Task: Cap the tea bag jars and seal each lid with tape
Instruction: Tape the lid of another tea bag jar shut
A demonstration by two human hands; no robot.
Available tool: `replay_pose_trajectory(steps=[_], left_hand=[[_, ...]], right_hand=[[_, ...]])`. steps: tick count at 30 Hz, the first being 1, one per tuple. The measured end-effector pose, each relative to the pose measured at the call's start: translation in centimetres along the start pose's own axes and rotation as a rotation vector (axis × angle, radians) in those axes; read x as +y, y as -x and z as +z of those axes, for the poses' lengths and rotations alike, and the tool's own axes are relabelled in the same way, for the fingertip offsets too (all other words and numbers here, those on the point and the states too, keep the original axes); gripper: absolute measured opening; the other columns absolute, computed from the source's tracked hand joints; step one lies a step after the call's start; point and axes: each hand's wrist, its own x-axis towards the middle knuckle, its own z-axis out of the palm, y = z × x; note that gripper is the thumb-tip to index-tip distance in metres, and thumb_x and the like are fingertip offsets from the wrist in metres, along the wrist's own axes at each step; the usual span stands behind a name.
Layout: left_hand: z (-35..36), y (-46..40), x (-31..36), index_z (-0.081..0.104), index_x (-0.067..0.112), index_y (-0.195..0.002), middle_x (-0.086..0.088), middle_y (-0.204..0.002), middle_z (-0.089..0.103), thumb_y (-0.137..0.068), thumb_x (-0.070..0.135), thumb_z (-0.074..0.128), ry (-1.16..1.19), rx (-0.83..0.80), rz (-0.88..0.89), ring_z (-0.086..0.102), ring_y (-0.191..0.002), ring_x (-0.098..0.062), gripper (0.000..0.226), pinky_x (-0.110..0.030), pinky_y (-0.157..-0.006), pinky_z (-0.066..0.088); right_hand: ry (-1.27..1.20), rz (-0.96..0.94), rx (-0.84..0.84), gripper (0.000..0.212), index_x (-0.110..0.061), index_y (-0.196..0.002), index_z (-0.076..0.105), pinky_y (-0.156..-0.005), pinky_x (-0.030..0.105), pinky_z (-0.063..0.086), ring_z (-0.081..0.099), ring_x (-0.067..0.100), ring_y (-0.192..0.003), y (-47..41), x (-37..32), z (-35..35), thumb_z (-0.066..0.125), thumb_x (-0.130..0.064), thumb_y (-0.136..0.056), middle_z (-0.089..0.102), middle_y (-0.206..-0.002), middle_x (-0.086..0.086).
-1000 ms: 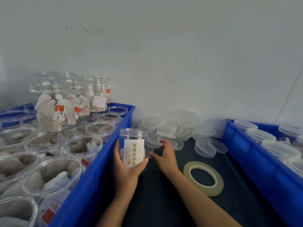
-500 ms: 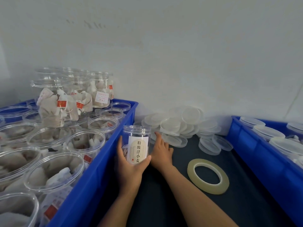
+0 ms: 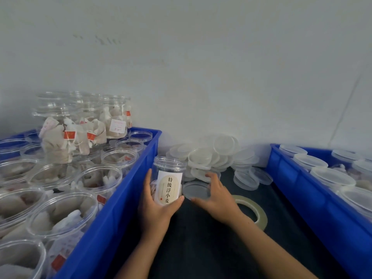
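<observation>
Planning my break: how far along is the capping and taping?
Done: capped jars fill the right bin. In hand: left hand grips an open jar; right hand holds a lid. Left: many open jars in the left bin; the tape roll lies untouched.

Dark gap (image 3: 201, 248) hemmed by left bin (image 3: 124, 198), right bin (image 3: 302, 198), lids (image 3: 211, 156)

Clear glossy plastic jar (image 3: 168, 174) with matt paper label (image 3: 168, 188); translucent plastic lid (image 3: 196, 190); glossy blue plastic crate (image 3: 112, 208).

Tape roll (image 3: 259, 213) half hidden behind right forearm, both blue crates (image 3: 124, 198) cut off — frame edges.
</observation>
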Motion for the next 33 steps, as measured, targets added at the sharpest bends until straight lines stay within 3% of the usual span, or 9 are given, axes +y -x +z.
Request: replay_pose_trajectory(steps=[3,7,11,16,18,21,24,28,33], left_hand=[[0.3,0.5,0.5,0.033,0.041,-0.129,0.016,-0.111,0.052,-0.052,0.028,0.094,-0.053,-0.024,0.056,0.057,-0.100,-0.014,0.099,-0.027,-0.077,0.048],[0.5,1.4,1.3,0.027,0.042,-0.110,0.018,-0.107,0.052,-0.047,0.038,0.092,-0.103,-0.128,0.148,0.056,-0.095,0.000,0.091,-0.009,-0.064,0.042],[0.6,2.0,1.5,0.029,0.045,-0.116,0.017,-0.109,0.052,-0.046,0.050,0.088,-0.205,-0.269,0.274,0.057,-0.094,-0.001,0.092,-0.016,-0.066,0.050],[0.7,2.1,1.5,0.024,0.062,-0.118,0.019,-0.113,0.052,-0.043,0.057,0.084,-0.243,-0.341,0.300,0.057,-0.100,-0.002,0.096,-0.028,-0.077,0.055],[0.8,2.0,1.4,0.027,0.061,-0.119,0.017,-0.114,0.053,-0.043,0.054,0.087,-0.246,-0.364,0.311,0.056,-0.103,-0.003,0.097,-0.032,-0.080,0.055],[0.8,2.0,1.3,0.034,0.057,-0.120,0.016,-0.117,0.054,-0.043,0.047,0.092,-0.224,-0.381,0.309,0.056,-0.105,-0.003,0.097,-0.034,-0.082,0.055],[0.8,1.9,1.4,0.038,0.055,-0.120,0.019,-0.117,0.057,-0.041,0.047,0.093,-0.183,-0.382,0.301,0.059,-0.105,-0.001,0.096,-0.026,-0.082,0.055],[1.0,1.8,1.3,0.053,0.042,-0.124,0.016,-0.117,0.062,-0.046,0.026,0.097,-0.066,-0.368,0.231,0.060,-0.108,-0.001,0.091,-0.022,-0.082,0.055],[1.3,2.2,1.7,0.055,0.040,-0.127,0.030,-0.117,0.059,-0.053,0.019,0.095,0.012,-0.448,0.148,0.056,-0.110,0.006,0.086,-0.020,-0.081,0.055]], right_hand=[[0.044,-0.021,0.061,0.086,-0.033,-0.140,0.015,-0.092,0.033,0.049,0.050,0.018,-0.120,3.0,1.3,-1.4,0.070,-0.052,-0.077,0.041,-0.140,-0.003],[0.045,-0.071,0.132,0.090,-0.034,-0.143,0.012,-0.093,0.027,0.046,0.044,0.011,-0.124,5.9,2.3,-1.4,0.071,-0.048,-0.077,0.036,-0.137,-0.010],[-0.070,-0.074,0.122,0.090,-0.036,-0.141,0.015,-0.093,0.027,0.047,0.046,0.008,-0.120,6.6,2.9,-2.0,0.075,-0.046,-0.074,0.038,-0.134,-0.012],[-0.102,-0.106,0.095,0.091,-0.056,-0.132,0.009,-0.071,0.005,0.040,0.043,-0.015,-0.108,7.0,3.2,-2.9,0.073,-0.058,-0.067,0.033,-0.124,-0.034],[-0.128,-0.129,0.076,0.084,-0.064,-0.123,0.011,-0.074,0.003,0.039,0.039,-0.023,-0.110,7.1,3.0,-2.9,0.069,-0.064,-0.062,0.037,-0.122,-0.039],[-0.131,-0.140,0.079,0.081,-0.061,-0.124,0.016,-0.079,0.005,0.040,0.037,-0.020,-0.117,7.2,2.6,-2.5,0.067,-0.064,-0.061,0.039,-0.128,-0.035],[-0.319,-0.106,0.077,0.087,-0.051,-0.130,0.019,-0.086,0.008,0.043,0.045,-0.013,-0.115,7.3,2.6,-2.4,0.074,-0.053,-0.062,0.040,-0.129,-0.025],[-0.702,-0.038,0.076,0.086,-0.050,-0.126,0.027,-0.085,0.015,0.050,0.058,0.002,-0.108,7.2,2.7,-3.1,0.083,-0.018,-0.068,0.043,-0.123,-0.009],[-0.869,0.074,0.115,0.092,-0.048,-0.131,0.029,-0.080,0.020,0.049,0.062,0.004,-0.101,7.1,2.7,-4.4,0.081,-0.038,-0.055,0.048,-0.123,-0.007]])
